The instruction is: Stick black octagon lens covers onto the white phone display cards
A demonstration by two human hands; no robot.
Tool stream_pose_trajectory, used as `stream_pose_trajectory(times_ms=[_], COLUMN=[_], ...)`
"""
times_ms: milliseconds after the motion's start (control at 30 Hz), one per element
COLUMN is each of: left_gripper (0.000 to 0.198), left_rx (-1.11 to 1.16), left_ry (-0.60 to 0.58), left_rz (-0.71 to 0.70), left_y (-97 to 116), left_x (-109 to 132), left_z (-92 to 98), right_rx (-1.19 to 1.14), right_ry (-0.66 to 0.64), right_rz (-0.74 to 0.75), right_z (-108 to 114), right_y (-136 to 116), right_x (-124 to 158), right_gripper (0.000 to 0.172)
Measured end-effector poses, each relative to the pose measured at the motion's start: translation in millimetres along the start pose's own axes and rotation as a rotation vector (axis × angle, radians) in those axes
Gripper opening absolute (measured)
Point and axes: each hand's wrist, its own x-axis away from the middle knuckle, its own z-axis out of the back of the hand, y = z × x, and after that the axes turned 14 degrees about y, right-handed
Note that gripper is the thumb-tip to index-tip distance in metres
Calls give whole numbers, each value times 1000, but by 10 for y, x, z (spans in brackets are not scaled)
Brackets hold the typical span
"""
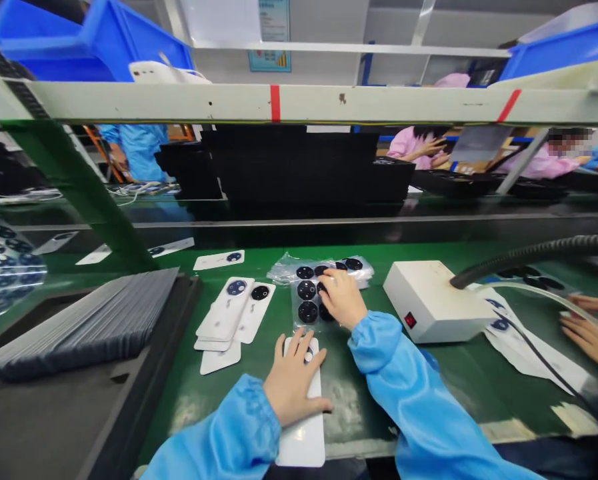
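My left hand [293, 383] lies spread over a white phone back cover [303, 443] near the table's front edge. Its fingers partly hide the round camera cut-out at the cover's far end. Beyond it, my right hand [343, 297] reaches onto a clear plastic sheet of black round camera lens covers [307, 312]. The right fingertips are somewhat apart and touch the sheet around one disc, which they partly hide. Left of the sheet lie several overlapping white back covers [223, 317], some with a dark round lens cover on them.
A black tray [171, 353] at left holds a row of upright thin grey sheets [103, 313]. A white box [436, 300] with a red switch and black hose [523, 257] stands at right. Another person's hand [591, 333] is farther right. A shelf beam [309, 103] crosses overhead.
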Motion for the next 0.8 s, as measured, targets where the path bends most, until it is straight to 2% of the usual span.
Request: stream_pose_trajectory(times_ms=[67,167,267,367,433,533,600,700,733,800], left_gripper=[76,59,55,55,56,51,46,44,43,39], left_rx=[-80,-182,-210,-120,43,216,209,182,179,187], left_ry=[-25,-56,-58,-7,118,390,631,1064,1168,1292], left_rz=[53,96,110,144,177,252,360,575,623,664], left_y=[42,-25,-171,-298,-371,-549,-745,-1088,-1183,-1307], left_x=[106,258,363,397,384,349,356,455,503,588], left_z=[-43,-4,87,175,249,424,576,781,827,874], right_rx=[-34,-74,-81,-79,-80,-93,-110,-130,-133,-136], right_ry=[-69,-173,-243,-271,-274,-267,-261,-242,-231,-211], right_rz=[101,206,227,225,223,222,235,263,269,274], right_z=[-47,-201,-309,-279,-211,-122,-103,-127,-140,-158], right_y=[-93,-165,-174,-170,-170,-161,-141,-106,-98,-91], right_x=[188,415,531,571,589,625,646,655,655,656], right_gripper=[33,41,40,38,37,35,33,30,29,28])
